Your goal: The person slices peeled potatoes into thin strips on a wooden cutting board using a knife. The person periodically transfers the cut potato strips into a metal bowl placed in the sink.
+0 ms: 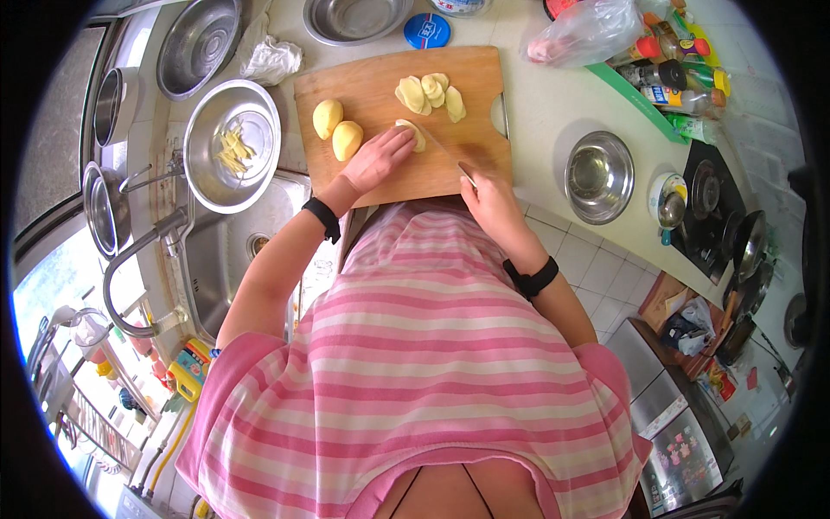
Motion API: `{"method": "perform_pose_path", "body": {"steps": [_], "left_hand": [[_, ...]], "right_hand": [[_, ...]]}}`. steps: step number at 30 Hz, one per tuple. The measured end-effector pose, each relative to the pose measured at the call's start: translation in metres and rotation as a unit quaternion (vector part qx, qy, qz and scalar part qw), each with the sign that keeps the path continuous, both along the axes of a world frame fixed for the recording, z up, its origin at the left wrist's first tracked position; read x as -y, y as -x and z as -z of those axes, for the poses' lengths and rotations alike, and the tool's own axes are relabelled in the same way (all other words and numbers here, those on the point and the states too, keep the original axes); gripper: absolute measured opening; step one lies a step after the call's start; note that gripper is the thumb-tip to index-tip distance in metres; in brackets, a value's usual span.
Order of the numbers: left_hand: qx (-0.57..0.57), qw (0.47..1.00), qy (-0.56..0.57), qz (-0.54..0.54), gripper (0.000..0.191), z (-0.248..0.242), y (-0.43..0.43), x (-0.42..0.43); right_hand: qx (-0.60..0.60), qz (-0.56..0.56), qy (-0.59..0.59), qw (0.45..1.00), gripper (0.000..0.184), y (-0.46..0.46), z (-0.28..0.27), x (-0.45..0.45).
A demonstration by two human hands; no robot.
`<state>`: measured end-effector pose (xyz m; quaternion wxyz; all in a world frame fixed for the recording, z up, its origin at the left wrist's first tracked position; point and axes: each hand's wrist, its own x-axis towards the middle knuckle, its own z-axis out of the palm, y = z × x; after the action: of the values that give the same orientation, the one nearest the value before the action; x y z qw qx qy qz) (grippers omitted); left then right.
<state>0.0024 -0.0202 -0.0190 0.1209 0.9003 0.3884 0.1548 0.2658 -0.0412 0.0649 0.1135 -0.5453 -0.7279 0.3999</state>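
Observation:
My left hand (382, 157) presses its fingertips on a piece of peeled potato (419, 137) in the middle of a wooden cutting board (363, 78). In my right hand (491, 201) is the handle of a kitchen knife (444, 150), its thin blade slanting up to the right side of that piece. Two peeled potatoes (328, 119) lie left of my left hand. Several potato slices (413, 95) lie overlapping near the board's far edge. A steel bowl (266, 175) left of the board holds potato strips (235, 149).
The sink (214, 259) with its faucet (117, 279) lies at left. Two more steel basins (194, 48) (356, 19), a white cloth (272, 60) and a blue lid (426, 30) are beyond. At right stand a steel bowl (599, 177), bottles (687, 100) and a stove (707, 194).

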Motion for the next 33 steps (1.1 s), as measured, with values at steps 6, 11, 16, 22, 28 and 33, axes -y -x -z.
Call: {"method": "perform_pose_path", "body": {"steps": [6,11,16,22,28,33], "left_hand": [[-0.006,0.998,0.056,0.0,0.041,-0.002,0.001,-0.002],[0.002,1.0,0.026,-0.002,0.042,-0.001,0.0,-0.002],[0.015,1.0,0.016,-0.007,0.043,0.001,-0.001,0.0],[0.027,0.999,-0.002,-0.02,0.044,0.004,-0.001,0.001],[0.015,1.0,0.022,-0.001,0.042,0.004,0.002,-0.001],[0.01,1.0,0.025,0.0,0.041,0.006,0.003,0.0]], "right_hand": [[0.006,-0.005,-0.032,0.999,0.021,0.013,0.007,0.006],[0.033,-0.019,-0.002,0.999,0.019,0.006,0.005,0.007],[0.044,-0.019,-0.019,0.999,0.019,0.03,0.027,-0.011],[-0.054,0.074,-0.027,0.995,0.019,0.034,0.043,-0.01],[-0.037,-0.003,-0.032,0.999,0.022,0.015,0.02,0.008],[0.028,-0.01,0.013,0.999,0.022,0.026,0.025,-0.001]]}}
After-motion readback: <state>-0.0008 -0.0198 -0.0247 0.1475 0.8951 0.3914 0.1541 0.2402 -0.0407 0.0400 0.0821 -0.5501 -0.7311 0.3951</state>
